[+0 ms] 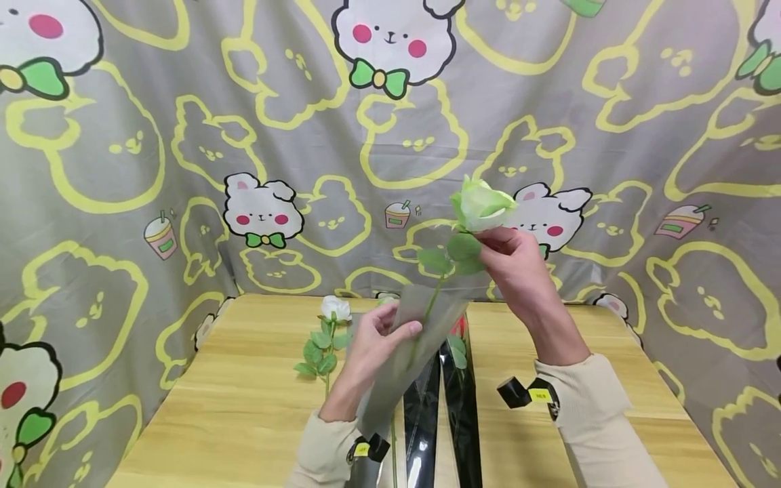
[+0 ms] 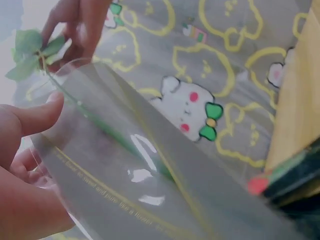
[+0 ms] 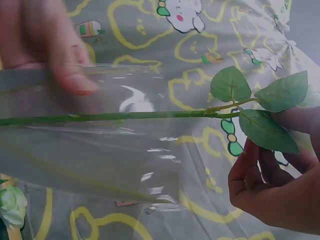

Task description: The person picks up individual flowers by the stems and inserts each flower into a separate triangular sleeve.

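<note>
Near its bloom, my right hand (image 1: 515,264) holds a pale green artificial rose (image 1: 485,207) upright at a slant. The rose's green stem (image 3: 110,117) runs down inside a translucent grey flower sleeve (image 1: 396,386), with its leaves (image 3: 267,130) outside the sleeve mouth. My left hand (image 1: 378,346) pinches the sleeve near that mouth, thumb across the front and fingers behind. Small gold lettering and a gold line show on the plastic in the left wrist view. The bloom is out of sight in both wrist views.
On the wooden table (image 1: 232,393) a white rose (image 1: 335,308) lies to the left. Two black flower sleeves (image 1: 421,434) lie below the hands, a red flower (image 1: 462,327) at the right one's top. A cartoon-print cloth (image 1: 415,142) hangs around the table.
</note>
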